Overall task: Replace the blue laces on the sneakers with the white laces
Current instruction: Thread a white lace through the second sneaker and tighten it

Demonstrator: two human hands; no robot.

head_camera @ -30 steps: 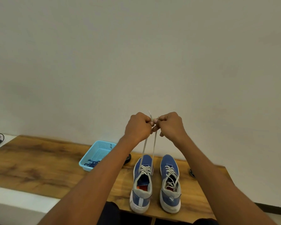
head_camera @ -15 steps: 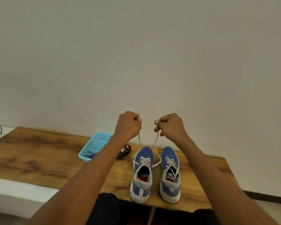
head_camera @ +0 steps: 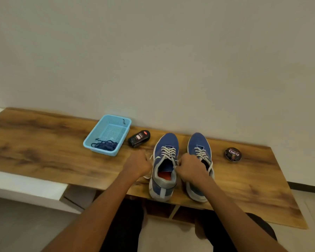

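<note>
White lace ends drawn out to either side of the left sneaker, both shoes already in white.

One wooden table carries two blue sneakers side by side near its front edge: the left sneaker and the right sneaker, each threaded with a white lace. One light-blue basket sits far left of them and holds the one tangle of blue laces; one black polish bottle lies just beside it, and one round polish tin lies right of the shoes. The left hand is fisted on a lace end beside the left sneaker; the right hand pinches the other end between the two shoes. Risk, as I judge it: uneven pulling could leave one end short for tying, or tug the light shoe off the near edge.
</note>
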